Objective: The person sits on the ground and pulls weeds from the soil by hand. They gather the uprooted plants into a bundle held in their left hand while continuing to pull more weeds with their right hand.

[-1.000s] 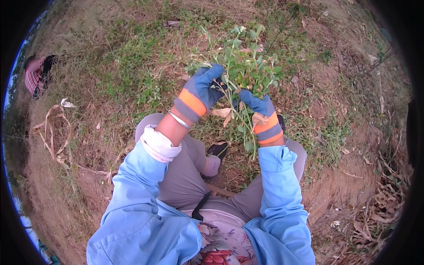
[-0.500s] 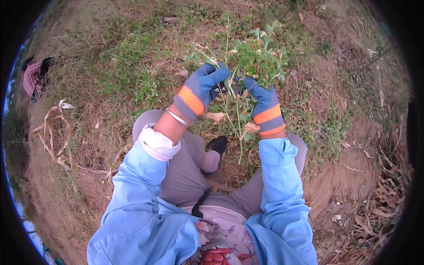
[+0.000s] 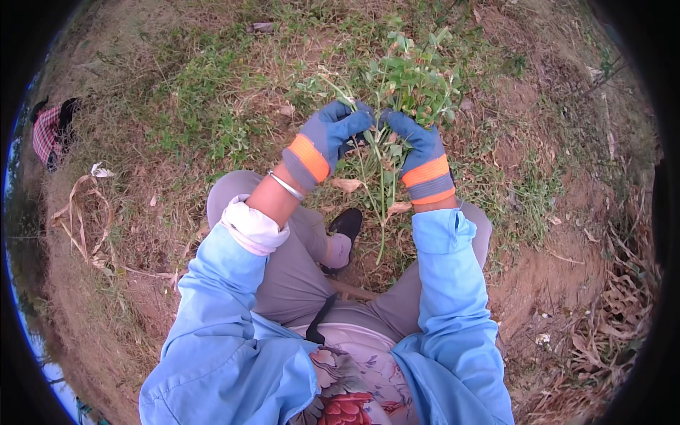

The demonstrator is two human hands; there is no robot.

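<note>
Between my hands, in front of my knees, is a bunch of leafy green plants (image 3: 423, 83) with long pale stems hanging down toward my lap. My left hand (image 3: 333, 133), in a blue and grey glove with an orange band, is closed around some of the stems. Close beside it, my right hand (image 3: 419, 145), gloved alike, grips the bunch below its leaves. The two hands almost meet at the fingertips. A dry brown leaf (image 3: 398, 208) hangs low on the stems. The fingers are partly hidden by leaves and stems.
Low green weeds (image 3: 219, 106) and dry grass cover the ground ahead. A dry curled stalk (image 3: 83, 212) lies on the left, and dry husks (image 3: 595, 354) are heaped at the lower right. Far left, a person in a checked shirt (image 3: 47, 133) bends over. My shoe (image 3: 346, 225) is below my hands.
My right hand has shifted slightly left and up, closer to my left hand. The leafy tops and hanging stems have moved a little with it.
</note>
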